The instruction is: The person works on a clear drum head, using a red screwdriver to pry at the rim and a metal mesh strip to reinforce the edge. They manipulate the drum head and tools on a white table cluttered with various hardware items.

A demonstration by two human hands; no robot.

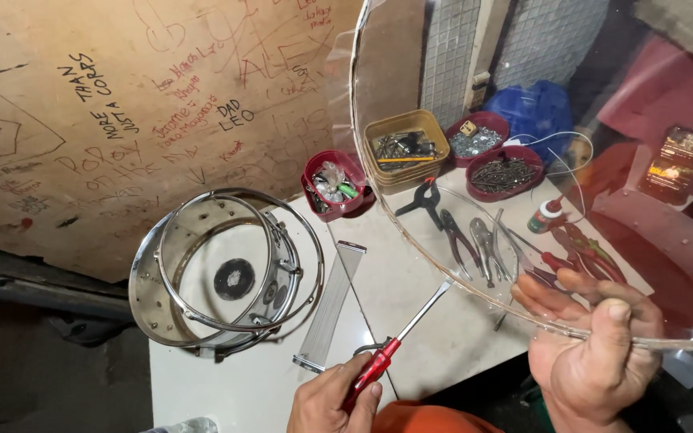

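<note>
Left hand (pixel 332 398), bottom centre, closed round red-handled screwdriver (pixel 399 337) — shaft points up-right over white table (pixel 411 281). Right hand (pixel 595 353), lower right, pinches rim of clear drumhead (pixel 539 160), held up, filling right half of frame. Drum shell (pixel 218 277) with loose hoop sits centre left; snare wires (pixel 330 305) just beside it. Pliers (pixel 463 240) and parts tubs (pixel 407 144) seen through drumhead.

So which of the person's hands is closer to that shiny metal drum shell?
Left. The left hand, gripping a red-handled screwdriver, sits just right of and below the drum shell. The right hand holds the clear drumhead far off to the right.
</note>
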